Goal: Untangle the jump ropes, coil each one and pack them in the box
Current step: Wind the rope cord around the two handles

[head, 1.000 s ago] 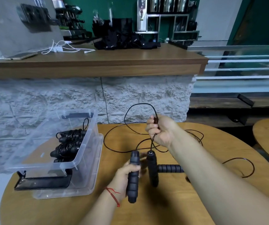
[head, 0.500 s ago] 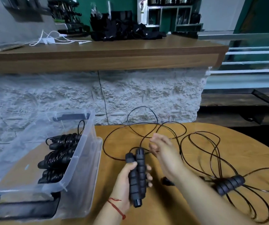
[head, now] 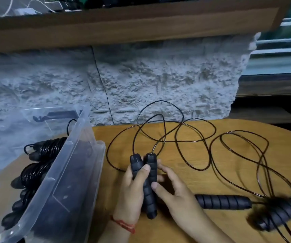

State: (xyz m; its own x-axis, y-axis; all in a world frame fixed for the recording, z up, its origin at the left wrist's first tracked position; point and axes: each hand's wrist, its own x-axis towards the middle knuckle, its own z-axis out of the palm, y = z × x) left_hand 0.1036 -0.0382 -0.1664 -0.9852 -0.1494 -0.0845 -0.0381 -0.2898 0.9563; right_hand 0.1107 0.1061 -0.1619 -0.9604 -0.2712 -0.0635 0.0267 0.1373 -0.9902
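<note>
Head view, left hand: I see the left hand (head: 134,183) at lower centre gripping two handles (head: 150,172) side by side.
Right hand: the right hand (head: 174,195) pinches the same pair.
Cord: the cord (head: 158,130) sprawls in loops on the table (head: 185,172).
Box: the box (head: 67,172) at left holds coiled ropes (head: 41,155).
Doing it well: I'd keep the handles level and wind evenly, clear of the other rope (head: 223,201) at lower right.
</note>
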